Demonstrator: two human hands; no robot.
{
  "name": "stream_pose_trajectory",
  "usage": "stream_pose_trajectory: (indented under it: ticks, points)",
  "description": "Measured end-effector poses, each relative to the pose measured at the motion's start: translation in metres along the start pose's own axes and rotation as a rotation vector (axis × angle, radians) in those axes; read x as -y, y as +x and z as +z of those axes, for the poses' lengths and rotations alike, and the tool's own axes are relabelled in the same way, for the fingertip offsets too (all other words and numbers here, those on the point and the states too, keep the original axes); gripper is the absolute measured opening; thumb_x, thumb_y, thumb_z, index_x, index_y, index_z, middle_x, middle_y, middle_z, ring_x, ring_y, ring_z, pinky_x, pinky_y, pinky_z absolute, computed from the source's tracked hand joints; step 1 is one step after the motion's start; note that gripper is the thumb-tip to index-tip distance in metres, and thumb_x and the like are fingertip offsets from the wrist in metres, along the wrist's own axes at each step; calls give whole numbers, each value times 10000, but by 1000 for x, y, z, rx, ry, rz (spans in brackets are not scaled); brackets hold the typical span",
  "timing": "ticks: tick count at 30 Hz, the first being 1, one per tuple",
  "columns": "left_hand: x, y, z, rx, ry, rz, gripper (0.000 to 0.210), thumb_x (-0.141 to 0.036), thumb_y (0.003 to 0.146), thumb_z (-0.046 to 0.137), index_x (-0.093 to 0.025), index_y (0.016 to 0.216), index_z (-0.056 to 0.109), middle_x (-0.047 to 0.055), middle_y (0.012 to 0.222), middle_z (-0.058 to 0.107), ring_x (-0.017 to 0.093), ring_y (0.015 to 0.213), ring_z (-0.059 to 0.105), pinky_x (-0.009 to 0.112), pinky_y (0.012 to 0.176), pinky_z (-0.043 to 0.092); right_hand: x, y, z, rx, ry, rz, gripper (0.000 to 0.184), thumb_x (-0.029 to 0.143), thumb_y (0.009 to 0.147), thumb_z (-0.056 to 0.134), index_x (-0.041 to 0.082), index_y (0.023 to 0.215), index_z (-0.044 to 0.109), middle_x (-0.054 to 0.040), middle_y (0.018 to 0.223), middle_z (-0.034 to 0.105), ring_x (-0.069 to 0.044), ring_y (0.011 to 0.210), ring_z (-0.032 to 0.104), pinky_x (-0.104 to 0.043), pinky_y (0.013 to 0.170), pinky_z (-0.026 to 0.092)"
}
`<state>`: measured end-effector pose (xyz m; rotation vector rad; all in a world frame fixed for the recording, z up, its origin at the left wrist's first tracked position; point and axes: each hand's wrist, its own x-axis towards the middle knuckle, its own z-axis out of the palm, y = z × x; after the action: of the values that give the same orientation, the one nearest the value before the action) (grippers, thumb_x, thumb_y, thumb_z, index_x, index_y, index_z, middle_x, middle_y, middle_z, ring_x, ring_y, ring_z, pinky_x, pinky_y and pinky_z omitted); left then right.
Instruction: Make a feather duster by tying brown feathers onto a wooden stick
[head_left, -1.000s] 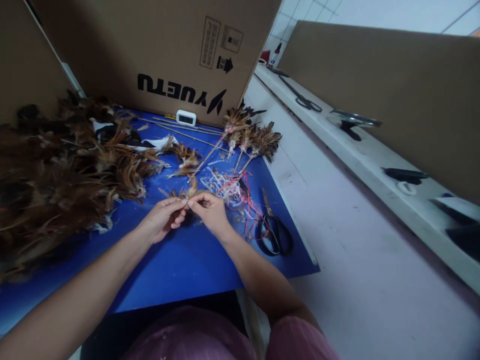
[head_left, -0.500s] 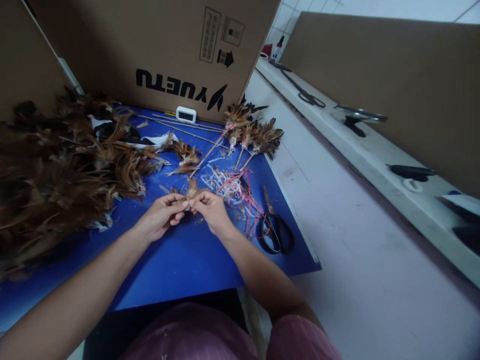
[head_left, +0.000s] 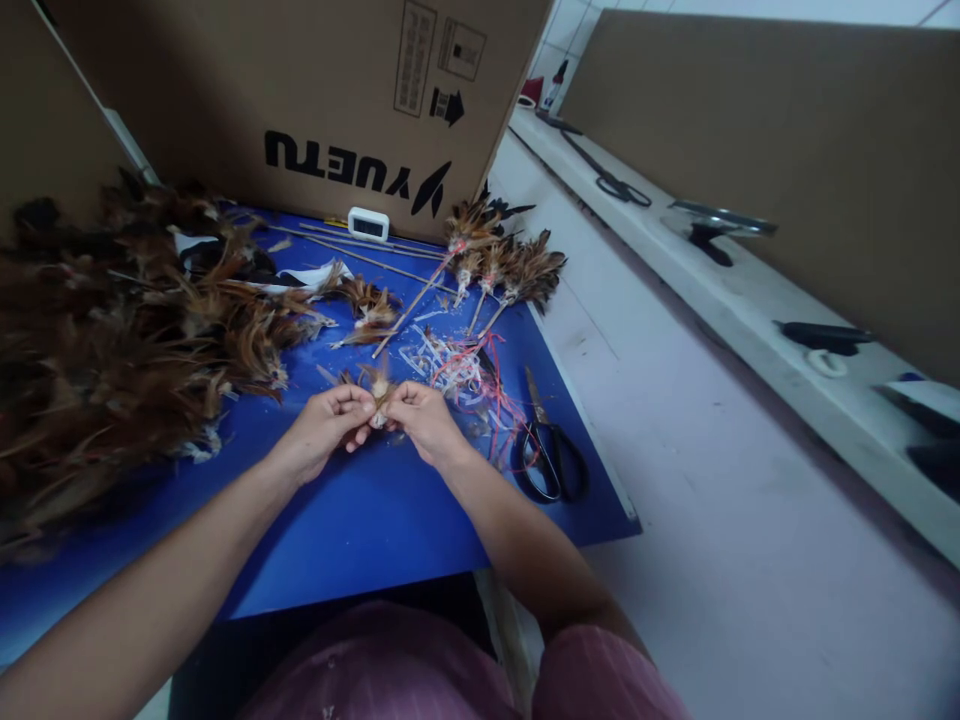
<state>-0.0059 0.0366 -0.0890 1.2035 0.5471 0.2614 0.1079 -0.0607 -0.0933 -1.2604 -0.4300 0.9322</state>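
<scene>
Between my two hands is a small feather bunch (head_left: pixel 380 387), brown at the top with a pale base. My left hand (head_left: pixel 334 420) pinches it from the left with thumb and fingers. From the right, my right hand (head_left: pixel 421 418) pinches it close by, fingertips almost meeting the left ones. The fingers partly hide the bunch. Just right of my hands lies a tangle of white and red strings (head_left: pixel 457 370). Black-handled scissors (head_left: pixel 551 460) rest beyond it, blades pointing away from me.
A big heap of brown feathers (head_left: pixel 135 350) covers the left of the blue table (head_left: pixel 360 530). Feather bunches on sticks (head_left: pixel 510 265) lie at the back right, near thin sticks (head_left: pixel 375 255) and a small white digital display (head_left: pixel 368 224). A cardboard box (head_left: pixel 225 90) stands behind.
Both hands stay in nearly the same spot, with the fingers shifting slightly on the feather bunch. More of its pale base now shows between them. The view has tilted a little.
</scene>
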Motion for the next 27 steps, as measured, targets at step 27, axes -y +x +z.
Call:
stream_pose_trajectory:
  ticks: [27]
  points:
    - [-9, -4, -1, 50, 470, 402, 249, -304, 755, 683, -215, 983, 728, 56, 957, 595, 105, 642, 552, 190, 519, 461, 5, -4, -5, 40, 21, 132, 173, 168, 533, 671, 177, 568, 502, 86, 457, 525, -53, 418, 477, -188, 461, 377]
